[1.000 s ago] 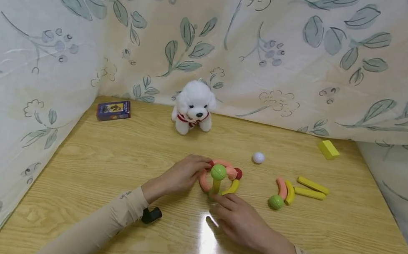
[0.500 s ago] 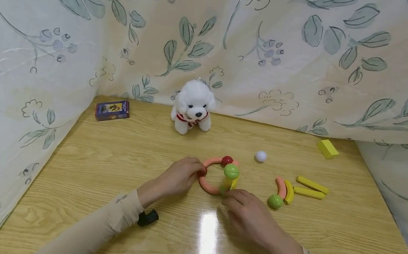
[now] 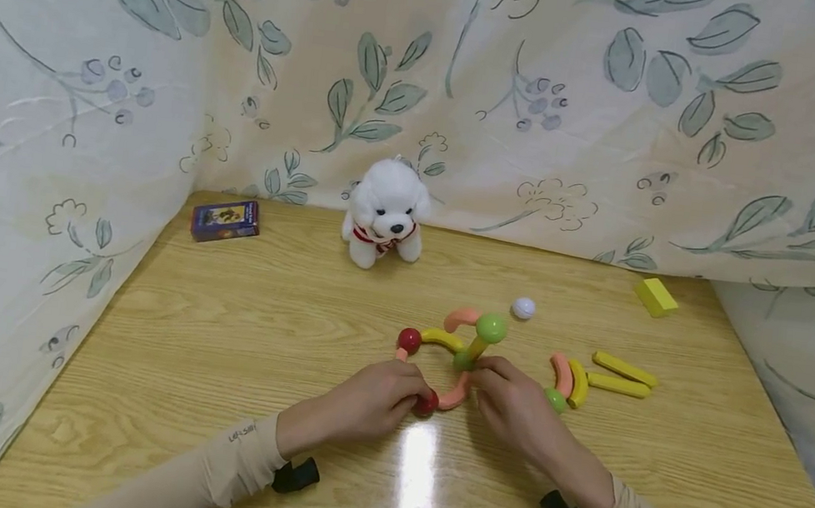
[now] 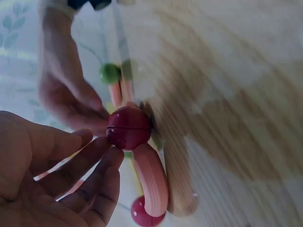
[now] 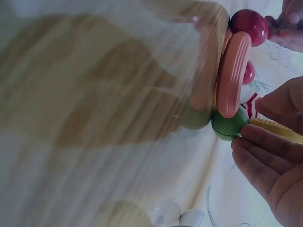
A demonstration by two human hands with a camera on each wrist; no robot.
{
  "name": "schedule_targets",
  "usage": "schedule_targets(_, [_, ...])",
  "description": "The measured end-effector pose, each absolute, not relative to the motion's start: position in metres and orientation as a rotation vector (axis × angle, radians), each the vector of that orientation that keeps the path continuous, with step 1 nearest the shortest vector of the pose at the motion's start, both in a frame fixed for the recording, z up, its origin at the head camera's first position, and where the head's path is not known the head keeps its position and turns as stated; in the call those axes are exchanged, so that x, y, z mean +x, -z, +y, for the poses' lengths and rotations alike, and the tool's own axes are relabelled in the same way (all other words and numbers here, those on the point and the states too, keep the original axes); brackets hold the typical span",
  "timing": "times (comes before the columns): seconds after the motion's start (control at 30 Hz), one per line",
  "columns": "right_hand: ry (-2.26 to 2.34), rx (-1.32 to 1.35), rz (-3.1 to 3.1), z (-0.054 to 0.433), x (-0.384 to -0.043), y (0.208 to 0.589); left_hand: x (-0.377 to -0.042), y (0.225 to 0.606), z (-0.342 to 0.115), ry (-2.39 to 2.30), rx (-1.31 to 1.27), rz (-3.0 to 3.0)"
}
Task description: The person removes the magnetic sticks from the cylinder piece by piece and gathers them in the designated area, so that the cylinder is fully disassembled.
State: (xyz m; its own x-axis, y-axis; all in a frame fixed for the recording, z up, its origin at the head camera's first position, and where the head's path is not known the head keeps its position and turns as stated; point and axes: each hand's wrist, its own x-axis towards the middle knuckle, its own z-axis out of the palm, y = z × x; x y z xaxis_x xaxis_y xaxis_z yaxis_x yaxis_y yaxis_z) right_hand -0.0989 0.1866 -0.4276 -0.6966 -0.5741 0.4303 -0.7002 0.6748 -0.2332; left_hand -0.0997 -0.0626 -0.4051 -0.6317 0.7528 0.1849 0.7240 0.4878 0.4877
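A ring of curved pink and yellow toy rods and balls lies on the table, with a yellow curved rod (image 3: 443, 338) on its far side. My left hand (image 3: 371, 401) pinches the near red ball (image 4: 129, 127) between thumb and fingertips. A pink curved rod (image 3: 453, 395) runs from there to the lower green ball (image 5: 229, 124), where my right hand (image 3: 517, 405) has its fingertips. From that ball a yellow rod (image 3: 477, 347) rises, tilted, to an upper green ball (image 3: 491, 328). Another pink curved rod (image 3: 459, 318) extends left from the upper ball. A second red ball (image 3: 409, 340) sits far left.
A white ball (image 3: 524, 308) lies behind the ring. To the right are a loose pink rod (image 3: 562, 374), yellow pieces (image 3: 619, 386) and another green ball (image 3: 555, 400). Farther back are a plush dog (image 3: 387, 214), a small box (image 3: 226, 221) and a yellow block (image 3: 656, 298).
The ring has turned counter-clockwise seen from above. The lower green ball has moved right and away; my left hand has come nearer with its red ball. The white ball has shifted slightly right.
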Motion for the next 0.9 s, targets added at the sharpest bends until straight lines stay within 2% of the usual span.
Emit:
schedule_targets(0.23, [-0.582, 0.996, -2.562, 0.187, -0.103, 0.423, -0.096, 0.401, -0.055, -0.797, 1.336, 2.669])
schedule_targets(0.47, [-0.928, 0.486, -2.686, 0.193, -0.103, 0.393, -0.12, 0.383, -0.051, -1.085, 1.008, 2.817])
schedule_targets(0.53, [-1.044, 0.442, -2.664, 0.194, -0.105, 0.383, -0.128, 0.377, -0.048, -1.153, 0.956, 2.835])
schedule_targets(0.7, [-1.062, 0.6, -2.574, 0.188, -0.11, 0.37, -0.144, 0.368, -0.039, -1.095, 0.985, 2.866])
schedule_targets(0.9, [-0.952, 0.726, -2.486, 0.182, -0.114, 0.372, -0.15, 0.368, -0.03, -1.012, 1.081, 2.89])
